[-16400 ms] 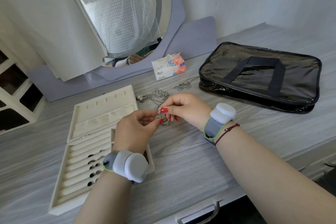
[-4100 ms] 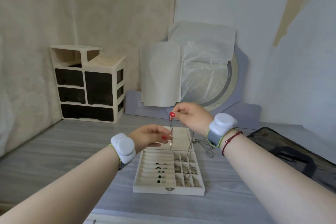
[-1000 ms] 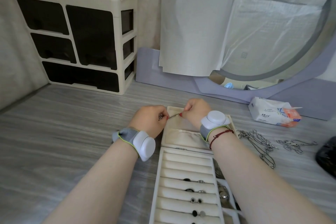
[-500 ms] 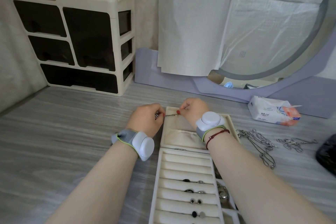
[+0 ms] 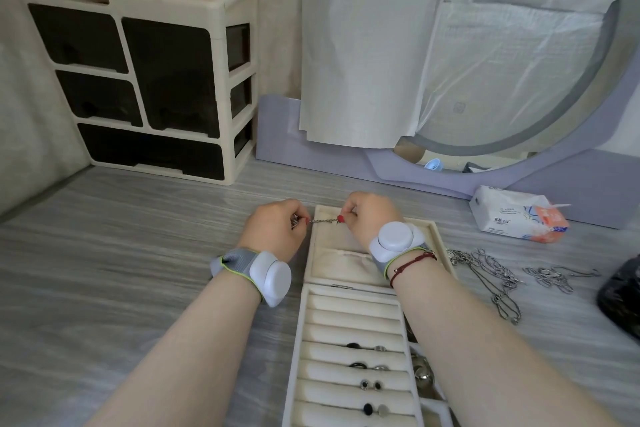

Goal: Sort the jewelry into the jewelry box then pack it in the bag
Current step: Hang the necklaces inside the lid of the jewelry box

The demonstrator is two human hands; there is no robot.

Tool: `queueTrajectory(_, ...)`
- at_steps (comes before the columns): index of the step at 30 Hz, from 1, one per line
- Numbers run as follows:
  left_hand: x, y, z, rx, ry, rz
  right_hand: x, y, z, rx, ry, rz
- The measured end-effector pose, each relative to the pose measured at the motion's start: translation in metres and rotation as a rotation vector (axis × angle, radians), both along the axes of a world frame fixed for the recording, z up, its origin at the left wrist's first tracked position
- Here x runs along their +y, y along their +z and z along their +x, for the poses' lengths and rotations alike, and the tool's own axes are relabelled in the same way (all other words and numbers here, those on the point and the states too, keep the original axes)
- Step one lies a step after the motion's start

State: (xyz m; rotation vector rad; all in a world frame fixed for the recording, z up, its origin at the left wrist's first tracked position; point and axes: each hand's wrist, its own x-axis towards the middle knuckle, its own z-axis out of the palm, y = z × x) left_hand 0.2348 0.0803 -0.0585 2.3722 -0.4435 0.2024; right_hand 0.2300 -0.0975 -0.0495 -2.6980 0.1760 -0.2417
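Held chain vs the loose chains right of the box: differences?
The held chain is stretched straight between the left hand and right hand, above the jewelry box lid; the loose chains lie tangled on the table. The held chain shows a single strand; the loose chains are several, in two clumps. Both look like silver metal.

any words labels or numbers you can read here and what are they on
No text here can be read.
Tissue pack: blue printed characters, too blurred to read.
Mirror cover: one small faint mark, too small to read.
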Motion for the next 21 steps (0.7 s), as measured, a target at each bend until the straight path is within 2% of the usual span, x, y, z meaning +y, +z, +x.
queueTrajectory(21,-0.004,-0.001,-0.003,-0.023,-0.030,-0.004,0.011,-0.001,0.001,-0.028,0.040,-0.218)
